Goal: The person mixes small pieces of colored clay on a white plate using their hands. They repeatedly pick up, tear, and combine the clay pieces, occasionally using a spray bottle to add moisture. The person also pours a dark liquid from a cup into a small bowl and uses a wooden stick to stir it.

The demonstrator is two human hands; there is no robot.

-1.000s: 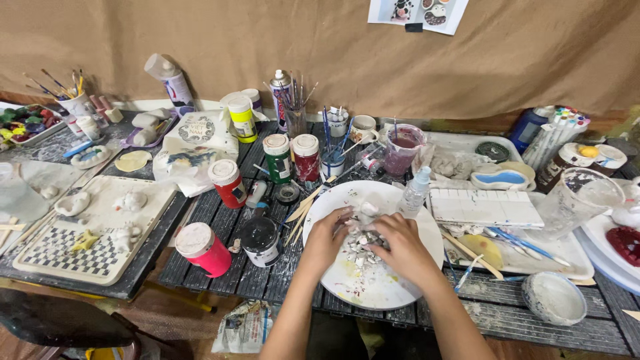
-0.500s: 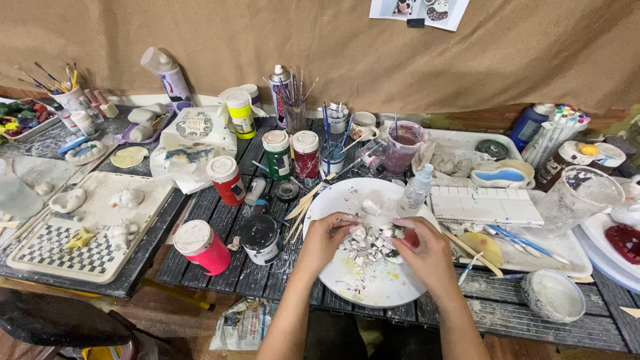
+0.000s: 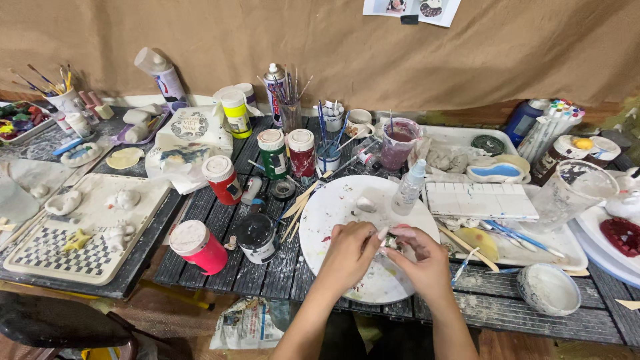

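Observation:
Both hands meet over a round white plate (image 3: 340,203) smeared with paint at the table's near edge. My left hand (image 3: 348,253) and my right hand (image 3: 421,261) pinch a small pale, dark-speckled piece (image 3: 391,241) between their fingertips. A small white lump (image 3: 365,204) lies on the plate beyond the hands. A clear spray bottle (image 3: 409,189) stands at the plate's far right rim.
Paint jars (image 3: 222,179) (image 3: 199,247) (image 3: 257,238) (image 3: 272,154) (image 3: 301,153) stand left of the plate. A board with white clay shapes (image 3: 87,227) lies far left. Brush cups (image 3: 291,107), a purple water cup (image 3: 398,143), a white palette (image 3: 479,201) and a small bowl (image 3: 549,289) crowd the table.
My hands have slid a little toward me on the plate and closed tighter around the small piece. The view shifted slightly.

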